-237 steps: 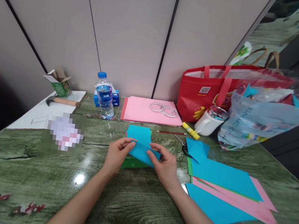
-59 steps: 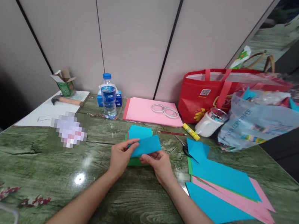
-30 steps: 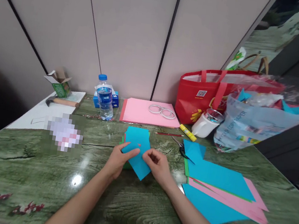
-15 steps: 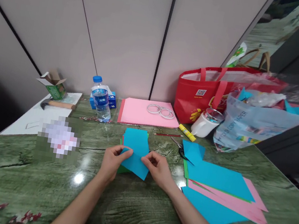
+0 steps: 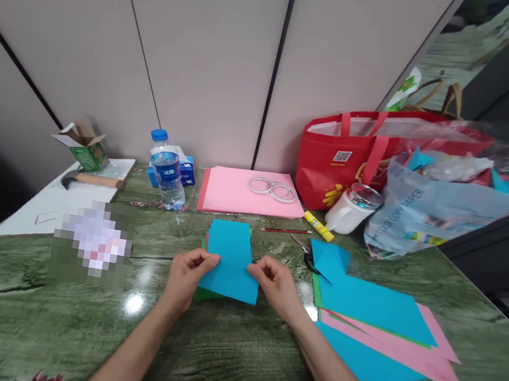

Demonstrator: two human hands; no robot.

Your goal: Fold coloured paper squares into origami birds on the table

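A blue sheet of paper (image 5: 231,282) is held up in front of me by its two side edges. My left hand (image 5: 187,272) pinches its left edge between thumb and fingers. At the right edge, my right hand (image 5: 273,283) has the same kind of pinch. Behind and under this sheet lies a small stack of coloured paper (image 5: 229,233), blue on top, with green and red edges showing at its left side. Part of the stack is hidden by the held sheet.
To the right lie blue, green and pink sheets (image 5: 375,309), scissors (image 5: 309,258), a glue stick (image 5: 319,226) and a pencil (image 5: 285,230). Farther back are pink paper (image 5: 225,189) with two rings, a white mug (image 5: 352,209), bags (image 5: 321,162) and a water bottle (image 5: 167,173). A hammer (image 5: 96,180) lies left.
The held blue sheet has turned from a slant to nearly level and square to me. My hands are slightly farther apart, both still pinching it.
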